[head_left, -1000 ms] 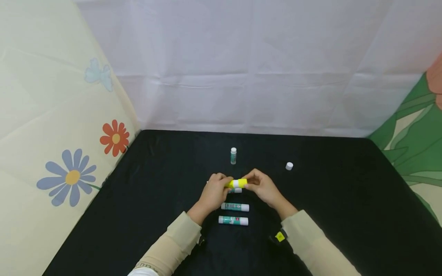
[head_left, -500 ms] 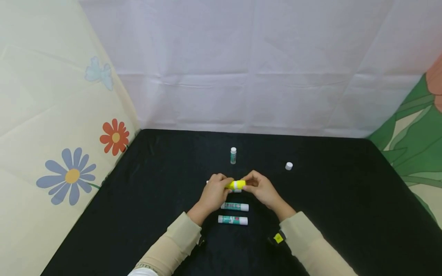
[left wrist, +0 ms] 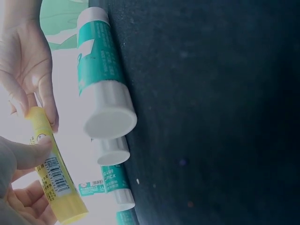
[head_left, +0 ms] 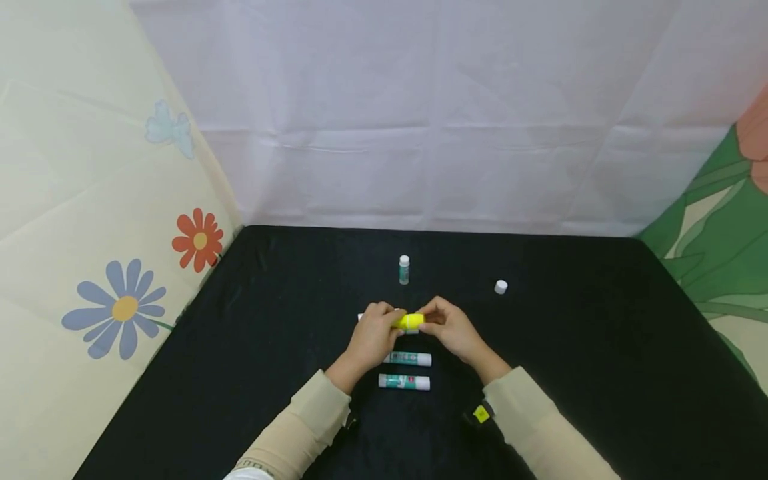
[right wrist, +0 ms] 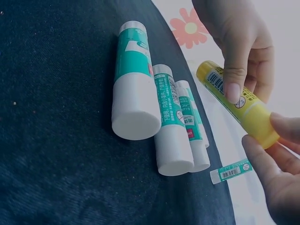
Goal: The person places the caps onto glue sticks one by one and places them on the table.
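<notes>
A yellow glue stick (head_left: 413, 322) is held level between both hands, above the black table. My left hand (head_left: 373, 337) grips its body, thumb along the barcode label, as the left wrist view of the glue stick (left wrist: 61, 187) shows. My right hand (head_left: 454, 330) pinches the yellow cap (right wrist: 262, 129) at the other end. The cap sits against the body with no white showing between them. Beneath and nearer lie green-and-white glue sticks: one (head_left: 411, 332) partly hidden by the hands, another (head_left: 411, 359), and a third (head_left: 404, 382) closest to me.
A green glue stick (head_left: 405, 270) with a white top stands upright farther back on the black table (head_left: 576, 360). To its right lies a small white cap (head_left: 501, 287). A white cloth (head_left: 432, 120) hangs behind the table, with flower-patterned cloth at the sides.
The yellow cap has moved left onto the glue stick's body, and the white band between them has disappeared. My right hand has shifted slightly left with it; the left hand stays put.
</notes>
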